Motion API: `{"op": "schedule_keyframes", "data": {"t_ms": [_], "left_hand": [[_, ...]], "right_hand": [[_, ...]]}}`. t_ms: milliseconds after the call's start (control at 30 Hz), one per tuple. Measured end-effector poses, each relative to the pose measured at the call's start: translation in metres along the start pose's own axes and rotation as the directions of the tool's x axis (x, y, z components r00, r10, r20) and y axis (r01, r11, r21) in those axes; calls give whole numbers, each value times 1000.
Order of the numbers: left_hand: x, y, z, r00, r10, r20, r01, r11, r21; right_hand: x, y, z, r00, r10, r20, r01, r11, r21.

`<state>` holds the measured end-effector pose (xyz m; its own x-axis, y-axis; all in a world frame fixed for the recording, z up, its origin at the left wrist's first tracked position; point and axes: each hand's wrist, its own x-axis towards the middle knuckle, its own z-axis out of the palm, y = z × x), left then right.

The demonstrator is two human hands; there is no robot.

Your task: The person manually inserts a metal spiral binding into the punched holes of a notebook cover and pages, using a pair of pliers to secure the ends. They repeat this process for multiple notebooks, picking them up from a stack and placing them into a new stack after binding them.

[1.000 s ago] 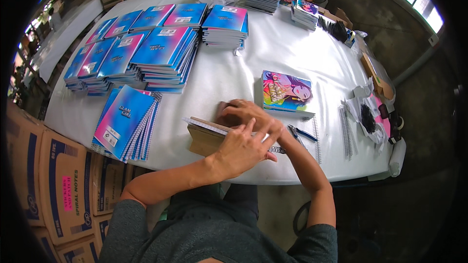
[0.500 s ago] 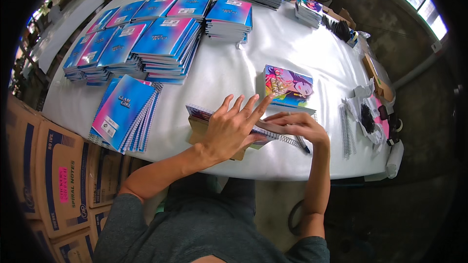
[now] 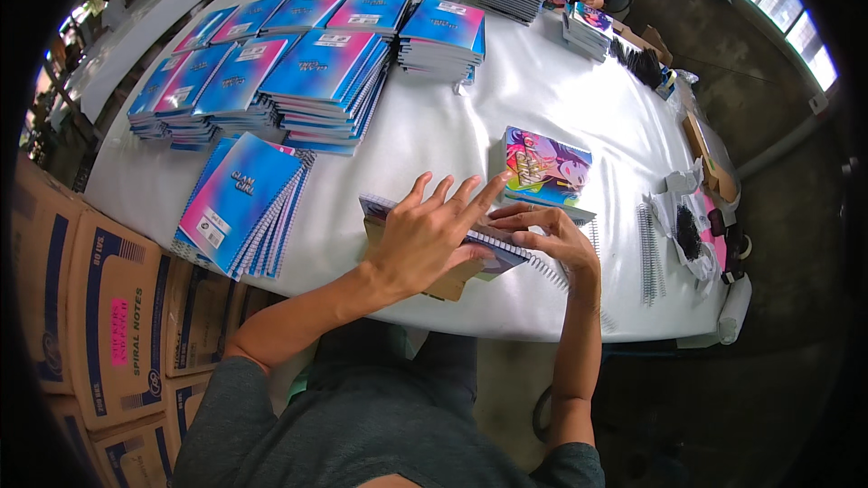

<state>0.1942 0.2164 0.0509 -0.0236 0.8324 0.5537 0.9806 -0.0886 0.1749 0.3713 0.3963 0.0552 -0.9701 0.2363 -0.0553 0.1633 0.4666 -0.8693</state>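
Note:
A notebook [image 3: 512, 253] is tilted up on its edge at the table's near side, with brown board [image 3: 449, 287] showing beneath. My left hand [image 3: 418, 237] supports it, thumb on the near face and long fingers spread over the top. A wire spiral coil [image 3: 549, 273] runs along the notebook's upper edge, its loose end sticking out to the right. My right hand [image 3: 559, 242] bends over that edge, fingers closed at the coil; the exact contact is partly hidden. Just beyond lies a stack of notebooks [image 3: 548, 163] with a colourful illustrated cover.
Stacks of blue-and-pink notebooks [image 3: 316, 68] fill the table's left side, a fanned pile [image 3: 242, 203] nearer me. Loose coils [image 3: 648, 253] and crumpled wrapping [image 3: 676, 212] lie right. Cartons [image 3: 117, 307] stand at left. Across the table, another person's hand [image 3: 589, 0] is near notebooks.
My right hand's fingers have curled in closer to the notebook's edge, and more coil rings show along it. My left hand keeps its hold. The whole view has shifted slightly.

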Motion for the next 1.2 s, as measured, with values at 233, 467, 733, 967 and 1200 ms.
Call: {"op": "schedule_keyframes", "data": {"t_ms": [233, 467, 733, 967, 1200], "left_hand": [[-1, -10, -5, 999, -36, -16, 36, 999, -27], [-9, -22, -15, 998, -62, -11, 62, 998, -5], [-15, -30, -18, 996, -84, -11, 85, 996, 25], [-20, -40, -25, 993, -120, 17, 120, 993, 14], [-30, -52, -31, 978, -202, -40, 198, 976, -93]], "right_hand": [[13, 4, 7, 989, -134, -55, 145, 935, 325], [30, 9, 19, 989, -142, -39, 145, 898, 415], [41, 6, 24, 974, -224, -37, 215, 857, 469], [45, -8, 30, 972, -233, 21, 163, 740, 653], [60, -7, 32, 987, -151, 63, 107, 884, 455]]}}
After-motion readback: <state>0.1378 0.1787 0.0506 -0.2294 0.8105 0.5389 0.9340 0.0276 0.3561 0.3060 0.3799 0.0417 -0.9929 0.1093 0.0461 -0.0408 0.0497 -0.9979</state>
